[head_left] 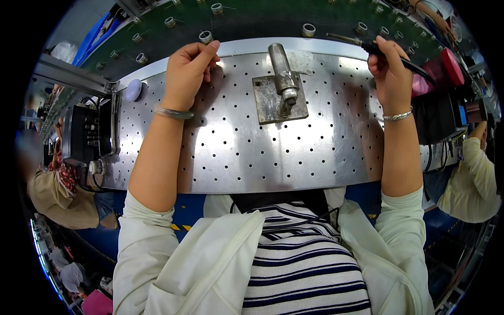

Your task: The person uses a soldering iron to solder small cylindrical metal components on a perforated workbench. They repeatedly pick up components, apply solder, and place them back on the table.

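Head view: a small ring part is being reached for at the far edge of the counter.

The left hand (188, 71), at 11 o'clock, is being pinched narrowly toward a metal ring (205, 37) on the green belt (252, 21); whether it is touching cannot be told. A black soldering iron (386, 52) is being gripped by the right hand (391, 73) at 1 o'clock. The tip is best kept clear of the perforated counter (226, 152) and the fixture (281, 89) between.

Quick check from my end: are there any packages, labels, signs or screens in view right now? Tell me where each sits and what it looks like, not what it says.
Small blue lit screen: far right, on a dark device beside the perforated metal table; rectangular.
Yellow and black striped marking: below the table's near edge, by the left sleeve; a short diagonal-striped strip.
Packages or printed labels: none that I can make out.
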### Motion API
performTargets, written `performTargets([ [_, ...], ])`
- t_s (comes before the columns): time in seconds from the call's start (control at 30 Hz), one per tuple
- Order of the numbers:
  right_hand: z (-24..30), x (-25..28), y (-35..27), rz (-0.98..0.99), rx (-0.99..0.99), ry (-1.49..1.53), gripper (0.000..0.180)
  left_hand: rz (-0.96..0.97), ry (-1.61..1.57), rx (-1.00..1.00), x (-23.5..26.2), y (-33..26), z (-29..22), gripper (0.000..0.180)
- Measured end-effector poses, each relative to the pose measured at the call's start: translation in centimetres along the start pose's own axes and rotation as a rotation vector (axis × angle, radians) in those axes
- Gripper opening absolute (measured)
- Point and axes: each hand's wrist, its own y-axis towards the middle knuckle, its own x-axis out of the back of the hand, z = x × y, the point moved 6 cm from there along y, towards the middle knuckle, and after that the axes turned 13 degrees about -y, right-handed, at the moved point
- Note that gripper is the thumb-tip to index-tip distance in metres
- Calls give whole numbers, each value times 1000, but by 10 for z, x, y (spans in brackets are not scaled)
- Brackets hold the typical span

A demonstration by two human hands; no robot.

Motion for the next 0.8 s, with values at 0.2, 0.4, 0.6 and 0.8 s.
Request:
performTargets([
  [0.2, 5, -2, -4, 33, 36, -15, 19, -16, 27, -20, -5, -2, -1, 28],
  [0.4, 5, -4, -6, -16, -60, -32, 19, -4, 61, 14, -5, -1, -2, 26],
  [0.6, 7, -7, -8, -2, -91, 10, 19, -10, 16, 11, -5, -3, 0, 26],
  [0.8, 7, -15, -7, -9, -132, -4, 21, -15, -5, 22, -3, -4, -5, 25],
])
